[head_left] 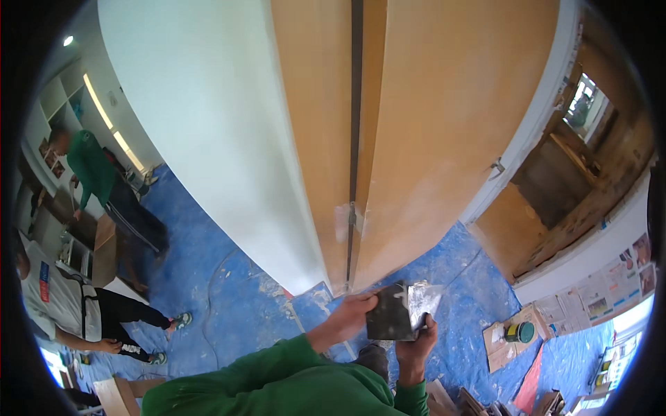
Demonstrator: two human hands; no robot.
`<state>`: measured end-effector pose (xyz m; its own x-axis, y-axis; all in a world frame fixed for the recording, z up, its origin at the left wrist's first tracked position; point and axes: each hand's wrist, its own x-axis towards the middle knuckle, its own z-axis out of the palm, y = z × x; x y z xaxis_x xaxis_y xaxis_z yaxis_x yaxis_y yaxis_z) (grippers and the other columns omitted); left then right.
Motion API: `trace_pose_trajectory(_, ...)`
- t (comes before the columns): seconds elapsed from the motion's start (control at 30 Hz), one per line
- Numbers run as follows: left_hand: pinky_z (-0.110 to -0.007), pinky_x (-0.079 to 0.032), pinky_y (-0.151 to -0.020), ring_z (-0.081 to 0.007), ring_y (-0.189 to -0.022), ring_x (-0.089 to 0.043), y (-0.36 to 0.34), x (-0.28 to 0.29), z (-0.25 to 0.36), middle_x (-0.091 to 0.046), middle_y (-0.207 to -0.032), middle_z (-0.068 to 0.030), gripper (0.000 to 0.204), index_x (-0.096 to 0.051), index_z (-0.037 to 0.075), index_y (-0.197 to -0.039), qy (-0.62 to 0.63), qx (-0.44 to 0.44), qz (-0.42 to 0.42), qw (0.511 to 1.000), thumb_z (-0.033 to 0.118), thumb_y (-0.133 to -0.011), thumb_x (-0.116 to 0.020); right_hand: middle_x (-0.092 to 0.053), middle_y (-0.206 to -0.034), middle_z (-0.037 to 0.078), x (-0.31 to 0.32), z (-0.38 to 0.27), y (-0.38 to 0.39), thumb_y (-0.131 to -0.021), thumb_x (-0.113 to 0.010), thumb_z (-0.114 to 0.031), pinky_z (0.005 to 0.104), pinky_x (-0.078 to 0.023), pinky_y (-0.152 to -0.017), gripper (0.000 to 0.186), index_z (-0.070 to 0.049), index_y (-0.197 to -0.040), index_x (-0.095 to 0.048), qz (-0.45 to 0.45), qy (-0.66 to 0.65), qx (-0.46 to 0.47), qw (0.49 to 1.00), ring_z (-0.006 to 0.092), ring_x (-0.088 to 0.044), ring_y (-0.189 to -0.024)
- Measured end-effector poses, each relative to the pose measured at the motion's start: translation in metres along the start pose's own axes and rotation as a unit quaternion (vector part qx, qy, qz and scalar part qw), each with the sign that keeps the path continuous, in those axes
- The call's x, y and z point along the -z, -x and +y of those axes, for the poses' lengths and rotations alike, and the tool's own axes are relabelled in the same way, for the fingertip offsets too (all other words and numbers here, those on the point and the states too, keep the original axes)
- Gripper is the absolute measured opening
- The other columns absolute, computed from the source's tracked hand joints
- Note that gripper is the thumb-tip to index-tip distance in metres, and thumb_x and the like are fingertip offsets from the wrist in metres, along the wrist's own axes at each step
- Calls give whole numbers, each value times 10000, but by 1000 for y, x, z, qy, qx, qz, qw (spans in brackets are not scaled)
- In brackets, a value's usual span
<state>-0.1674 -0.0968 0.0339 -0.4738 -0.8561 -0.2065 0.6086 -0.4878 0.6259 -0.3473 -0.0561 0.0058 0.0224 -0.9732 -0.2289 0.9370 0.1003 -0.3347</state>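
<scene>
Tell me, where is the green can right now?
The green can is at the lower right of the head view, on brown cardboard over the blue floor sheet, to the right of the person's right hand.

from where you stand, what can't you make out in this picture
All in the head view:
Far side of the dark plate in the left hand: turned away.
How the right hand grips the shiny plate: blurred overlap at its corner.
Top of the broad brown panel: cut off by the upper edge.
Person in the white shirt: partly lost in the dark rim.
Label on the green can: too small.
</scene>
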Motion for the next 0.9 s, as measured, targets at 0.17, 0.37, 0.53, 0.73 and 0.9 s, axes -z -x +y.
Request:
trace_pose_trajectory(0.17,-446,-451,-1022,-301,-1158,-599,38,28,-9,-598,-1272,-183,605,-432,-46,-1384,98,60,-117,986,349,-953,-588,-609,-832,77,-20,42,19,-933,-516,-392,248,-341,-383,500,14,-1225,-525,-84,-41,-76,993,102,-394,-412)
trace_pose_trajectory(0.37,-376,-471,-970,-232,-1099,-618,60,12,6,-627,-1237,-116,439,-607,-53,-1209,-2,-22,-90,996,270,-917,-660,-652,-1131,141,-2,76,32,-1008,-413,-322,407,-541,-887,416,-4,-1227,-567,-71,19,-35,997,276,-649,-991)
trace_pose_trajectory(0.53,-370,-411,-995,-217,-1110,-572,64,2,15,-592,-1242,-69,402,-649,-55,-1152,-47,-101,-133,985,238,-885,-718,-662,-1149,169,-32,74,45,-937,-546,-318,395,-515,-914,467,21,-1257,-559,-122,-69,-63,988,295,-643,-1025)
trace_pose_trajectory(0.73,-377,-504,-908,-224,-1020,-646,42,-2,12,-666,-1128,-97,376,-627,1,-1167,47,-44,5,998,271,-911,-680,-683,-1134,166,-19,62,25,-924,-535,-325,392,-537,-787,411,-17,-1180,-632,-79,-175,-135,972,290,-665,-909)
trace_pose_trajectory(0.9,-419,-468,-997,-244,-1104,-614,3,3,20,-646,-1176,-110,405,-562,2,-1240,108,-130,21,985,322,-991,-541,-689,-1083,178,16,34,5,-906,-521,-287,349,-520,-676,381,-5,-1142,-620,0,-130,-128,983,273,-668,-871)
